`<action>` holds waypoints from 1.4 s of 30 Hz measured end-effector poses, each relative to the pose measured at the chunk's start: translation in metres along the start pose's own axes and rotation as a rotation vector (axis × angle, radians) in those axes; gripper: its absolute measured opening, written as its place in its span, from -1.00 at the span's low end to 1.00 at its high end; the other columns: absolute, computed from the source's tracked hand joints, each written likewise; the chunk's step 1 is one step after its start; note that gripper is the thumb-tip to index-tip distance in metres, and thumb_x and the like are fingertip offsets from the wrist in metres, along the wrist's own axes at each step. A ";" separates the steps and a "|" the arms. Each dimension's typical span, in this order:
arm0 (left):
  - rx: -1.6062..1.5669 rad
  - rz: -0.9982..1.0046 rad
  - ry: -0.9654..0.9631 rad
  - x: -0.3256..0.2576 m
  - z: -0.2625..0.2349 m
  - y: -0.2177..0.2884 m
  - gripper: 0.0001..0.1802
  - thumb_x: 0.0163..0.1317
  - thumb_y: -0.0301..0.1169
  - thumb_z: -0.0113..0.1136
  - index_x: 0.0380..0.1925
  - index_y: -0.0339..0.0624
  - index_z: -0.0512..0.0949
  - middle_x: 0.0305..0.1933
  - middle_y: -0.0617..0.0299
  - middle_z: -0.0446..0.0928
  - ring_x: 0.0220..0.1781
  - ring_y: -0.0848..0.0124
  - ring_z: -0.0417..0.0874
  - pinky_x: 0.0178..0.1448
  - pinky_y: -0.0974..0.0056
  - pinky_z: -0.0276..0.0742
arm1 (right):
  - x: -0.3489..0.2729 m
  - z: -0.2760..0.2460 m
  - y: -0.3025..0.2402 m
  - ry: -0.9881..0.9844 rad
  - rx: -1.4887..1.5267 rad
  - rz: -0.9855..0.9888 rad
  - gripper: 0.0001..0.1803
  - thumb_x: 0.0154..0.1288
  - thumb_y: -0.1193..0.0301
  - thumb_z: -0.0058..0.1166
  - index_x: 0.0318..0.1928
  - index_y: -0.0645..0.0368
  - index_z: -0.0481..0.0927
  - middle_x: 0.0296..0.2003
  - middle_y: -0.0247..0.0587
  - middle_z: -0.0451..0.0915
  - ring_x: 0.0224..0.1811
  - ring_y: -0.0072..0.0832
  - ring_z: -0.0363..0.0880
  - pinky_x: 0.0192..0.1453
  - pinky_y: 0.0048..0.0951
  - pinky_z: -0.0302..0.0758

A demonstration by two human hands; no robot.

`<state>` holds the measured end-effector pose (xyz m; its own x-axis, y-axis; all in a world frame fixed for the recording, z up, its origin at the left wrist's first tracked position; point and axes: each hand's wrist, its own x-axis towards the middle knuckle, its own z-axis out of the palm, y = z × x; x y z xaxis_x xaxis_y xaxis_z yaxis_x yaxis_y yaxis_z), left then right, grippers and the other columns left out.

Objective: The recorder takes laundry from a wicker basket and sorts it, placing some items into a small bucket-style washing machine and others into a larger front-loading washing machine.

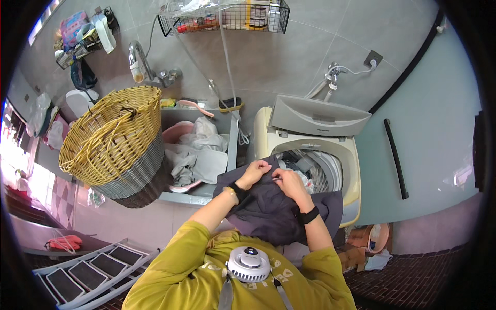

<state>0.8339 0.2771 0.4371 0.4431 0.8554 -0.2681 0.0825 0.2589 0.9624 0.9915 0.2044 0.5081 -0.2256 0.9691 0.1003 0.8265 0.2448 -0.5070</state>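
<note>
A dark grey-purple garment hangs between my two hands, just in front of the open top-loading washing machine. My left hand pinches its upper edge on the left. My right hand grips the same edge close beside it. More clothes lie inside the machine's drum. The machine's grey lid stands raised at the back.
A tilted yellow wicker basket leans on a grey sink holding a pink basin and pale laundry. Wire shelf and taps are on the tiled wall. A white rack lies lower left; a bucket lower right.
</note>
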 end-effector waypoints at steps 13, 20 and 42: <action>-0.258 0.327 -0.293 -0.104 -0.037 0.052 -0.51 0.08 -0.50 -0.06 0.08 -0.30 0.49 0.52 0.21 -0.29 0.49 0.34 -0.02 0.43 0.20 -0.04 | 0.013 0.019 0.014 -0.336 0.739 0.047 -0.75 0.14 0.64 -0.20 -0.23 0.24 0.55 -0.35 -0.28 0.55 -0.41 -0.55 0.48 -0.26 -0.56 0.42; -0.494 0.327 0.039 -0.130 -0.078 0.065 -0.50 -0.06 -0.55 -0.07 -0.03 -0.36 0.53 0.42 0.09 0.10 0.43 0.26 0.11 0.46 0.26 -0.13 | 0.007 -0.015 0.008 -0.099 0.596 0.018 -0.85 0.06 0.61 -0.19 -0.43 0.31 0.50 -0.33 -0.26 0.52 -0.29 -0.48 0.50 -0.10 -0.48 0.42; -0.072 -0.013 -0.737 -0.055 -0.041 0.054 -0.65 0.23 -0.53 -0.12 0.01 -0.22 0.48 -0.27 0.29 0.58 -0.36 0.55 0.52 -0.24 0.47 0.38 | -0.006 -0.050 -0.035 0.009 0.227 -0.046 -0.90 0.21 0.33 0.08 -0.31 0.05 0.57 -0.53 -0.11 0.58 -0.45 -0.14 0.58 -0.41 -0.27 0.43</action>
<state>0.7774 0.2619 0.5019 0.9290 0.3355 -0.1563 0.0447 0.3176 0.9472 0.9895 0.1914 0.5682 -0.2549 0.9576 0.1343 0.6780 0.2761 -0.6812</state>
